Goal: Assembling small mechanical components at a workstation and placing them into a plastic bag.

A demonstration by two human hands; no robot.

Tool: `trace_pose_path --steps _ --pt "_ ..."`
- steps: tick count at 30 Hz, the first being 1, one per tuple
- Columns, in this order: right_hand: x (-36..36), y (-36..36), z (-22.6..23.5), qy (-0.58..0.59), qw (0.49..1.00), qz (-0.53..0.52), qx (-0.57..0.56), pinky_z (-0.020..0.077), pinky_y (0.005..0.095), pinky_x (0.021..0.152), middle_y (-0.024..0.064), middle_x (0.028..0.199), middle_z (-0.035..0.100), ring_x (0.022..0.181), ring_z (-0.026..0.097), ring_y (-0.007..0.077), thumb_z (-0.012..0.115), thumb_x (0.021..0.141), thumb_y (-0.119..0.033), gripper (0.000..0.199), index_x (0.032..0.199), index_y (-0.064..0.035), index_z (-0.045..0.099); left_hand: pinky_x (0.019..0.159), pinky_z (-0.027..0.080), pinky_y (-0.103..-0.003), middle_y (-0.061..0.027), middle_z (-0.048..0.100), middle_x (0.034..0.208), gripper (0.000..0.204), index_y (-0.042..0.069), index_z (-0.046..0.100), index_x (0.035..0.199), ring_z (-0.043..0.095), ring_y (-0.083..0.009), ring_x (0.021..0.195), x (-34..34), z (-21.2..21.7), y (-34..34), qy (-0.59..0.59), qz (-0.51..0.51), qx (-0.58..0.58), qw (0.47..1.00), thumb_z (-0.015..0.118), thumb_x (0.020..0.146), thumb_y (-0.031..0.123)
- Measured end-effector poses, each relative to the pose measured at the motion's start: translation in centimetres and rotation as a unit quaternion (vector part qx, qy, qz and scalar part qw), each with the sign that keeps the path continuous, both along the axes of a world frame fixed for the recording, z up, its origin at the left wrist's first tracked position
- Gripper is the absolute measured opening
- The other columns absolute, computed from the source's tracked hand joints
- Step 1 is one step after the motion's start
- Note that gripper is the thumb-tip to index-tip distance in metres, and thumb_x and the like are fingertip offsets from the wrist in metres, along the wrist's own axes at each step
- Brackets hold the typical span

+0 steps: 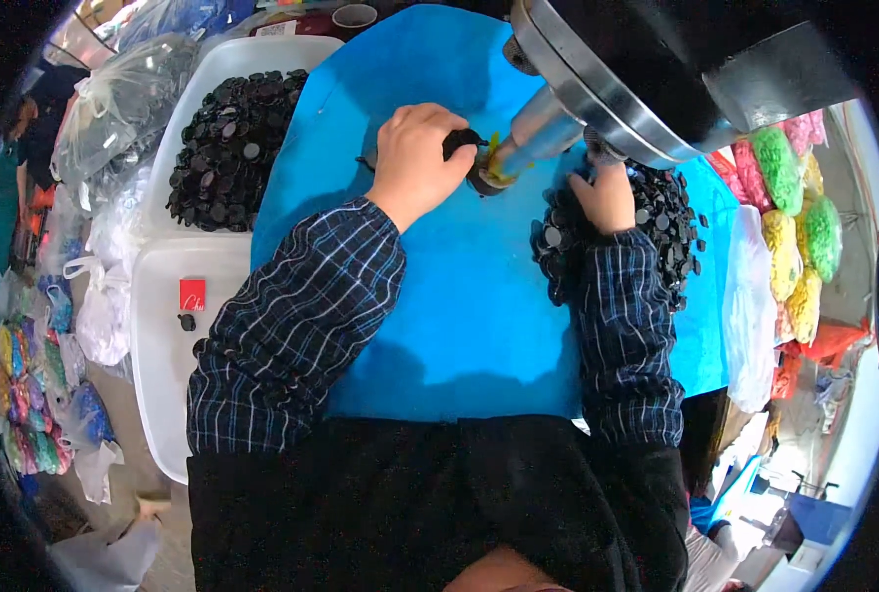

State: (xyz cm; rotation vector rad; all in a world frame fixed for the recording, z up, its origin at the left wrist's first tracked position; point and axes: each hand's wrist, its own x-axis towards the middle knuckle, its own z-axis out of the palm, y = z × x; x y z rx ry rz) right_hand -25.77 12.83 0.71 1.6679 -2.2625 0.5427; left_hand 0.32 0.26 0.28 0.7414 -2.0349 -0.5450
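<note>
My left hand (pixel 415 163) is closed in a pinch just left of the press. A dark piece (pixel 462 144) shows at its fingertips; whether it is held or covers a finger, I cannot tell. Beside those fingertips is the press's small round die (pixel 489 179), below a metal ram (pixel 543 128) with yellowish strips around its lower end. My right hand (pixel 607 200) lies over a heap of small black round pieces (pixel 664 217), its thumb apart from the fingers. Something dark also covers its fingertips, partly hidden under the press head (pixel 607 84).
Blue sheeting (pixel 459 326) covers the worktable. At left, a white tray (pixel 188 118) holds many black discs; another white tray (pixel 148 375) holds a red square (pixel 192 294) and a loose black piece (pixel 187 322). Bags of coloured goods (pixel 780 168) hang at right. Clear plastic bags (pixel 134 99) stand at left.
</note>
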Motion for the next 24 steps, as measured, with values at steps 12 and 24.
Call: trace_pose_path --steps 12,24 --pt "5.7 1.6 0.4 -0.246 0.965 0.089 0.007 0.0491 0.0309 0.072 0.0090 0.088 0.060 0.080 0.060 0.0194 0.073 0.066 0.000 0.029 0.092 -0.0005 0.060 0.086 0.044 -0.043 -0.0082 0.063 0.098 0.025 0.007 0.068 0.092 0.055 -0.0303 0.099 0.1 -0.3 0.0 0.004 -0.011 0.005 1.000 0.072 0.071 0.020" --pt "7.1 -1.1 -0.1 -0.426 0.889 0.166 -0.024 0.0483 0.0316 0.081 0.0034 0.104 0.062 0.091 0.060 0.0163 0.073 0.074 -0.003 0.053 0.121 -0.0051 0.047 0.085 0.043 -0.043 -0.0083 0.064 0.095 0.021 0.007 0.068 0.088 0.055 -0.0304 0.099 -0.7 0.6 0.6 -0.015 -0.060 -0.054 0.997 0.071 0.072 0.021"
